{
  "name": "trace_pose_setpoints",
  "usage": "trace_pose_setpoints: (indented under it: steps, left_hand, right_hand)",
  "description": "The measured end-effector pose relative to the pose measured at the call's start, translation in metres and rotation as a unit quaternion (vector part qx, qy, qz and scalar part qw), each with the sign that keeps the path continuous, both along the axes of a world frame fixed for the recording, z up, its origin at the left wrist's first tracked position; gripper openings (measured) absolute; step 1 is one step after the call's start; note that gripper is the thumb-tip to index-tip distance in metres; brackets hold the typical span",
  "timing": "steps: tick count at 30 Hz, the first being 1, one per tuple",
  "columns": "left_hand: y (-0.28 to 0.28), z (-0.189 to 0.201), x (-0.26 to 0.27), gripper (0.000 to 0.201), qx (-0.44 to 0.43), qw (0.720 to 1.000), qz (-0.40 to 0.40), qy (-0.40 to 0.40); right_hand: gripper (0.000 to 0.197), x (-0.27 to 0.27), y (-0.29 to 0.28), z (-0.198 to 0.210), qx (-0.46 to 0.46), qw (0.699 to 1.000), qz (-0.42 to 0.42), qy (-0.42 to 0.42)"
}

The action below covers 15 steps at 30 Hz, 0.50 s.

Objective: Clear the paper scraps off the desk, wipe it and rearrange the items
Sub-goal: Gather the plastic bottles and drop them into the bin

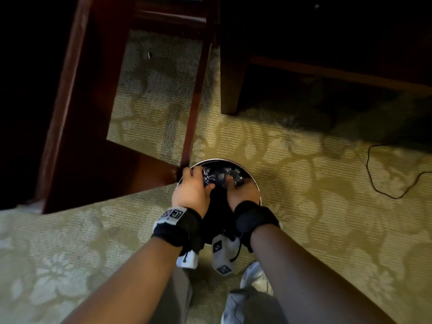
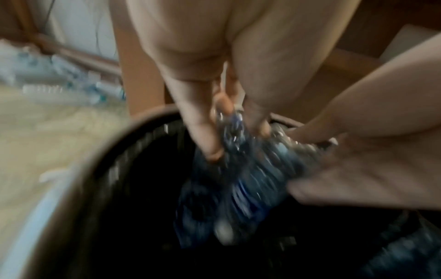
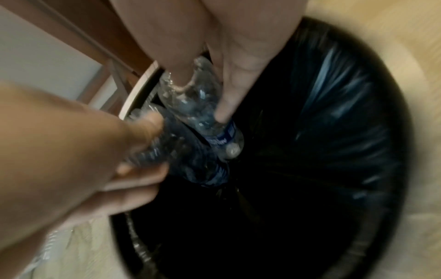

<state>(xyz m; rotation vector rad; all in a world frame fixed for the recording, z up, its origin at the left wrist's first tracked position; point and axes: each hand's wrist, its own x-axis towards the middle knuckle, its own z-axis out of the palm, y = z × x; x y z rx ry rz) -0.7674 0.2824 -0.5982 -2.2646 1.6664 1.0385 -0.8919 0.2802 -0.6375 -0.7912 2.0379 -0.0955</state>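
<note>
Bottles: two, clear plastic, empty by the look of them, held one per hand just inside the rim of the bin. Kept side by side and touching, caps lowest. Tilted that way, probably, to slide straight down into the black liner instead of catching on the rim.

Left hand: fingers curled round the base end of its bottle, thumb closed on the near side. Right hand: thumb and fingers wrapped round the upper part of the blue-labelled one. Neither grip loosened yet, so nothing dropped so far.

Bin stood on the carpet right against a chair leg. Set there, most likely, for easy reach while clearing.

No scraps seen in any view; desk top out of frame, so its state impossible to tell. More bottles lying blurred on the floor in the left wrist view, possibly waiting for the same trip.

Judged as the disposal stage of clearing, with wiping and rearranging not yet done. Next move likely a plain release of both hands.
</note>
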Motion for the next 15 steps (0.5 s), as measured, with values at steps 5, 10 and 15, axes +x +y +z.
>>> trace_pose_setpoints:
  steps: [5, 10, 15]
  left_hand:
    - [0.018, 0.051, 0.007, 0.054, 0.003, 1.0, 0.006, 0.017]
    - [0.035, 0.161, -0.012, 0.044, 0.045, 0.997, -0.057, 0.016]
    - [0.04, 0.292, -0.029, 0.043, 0.04, 0.99, -0.132, -0.001]
  right_hand:
    - [0.063, -0.014, 0.013, 0.062, 0.008, 0.999, -0.018, -0.046]
    - [0.048, -0.027, 0.03, 0.166, -0.007, 0.997, 0.051, -0.063]
    - [0.049, -0.041, 0.036, 0.312, -0.039, 0.986, 0.156, -0.054]
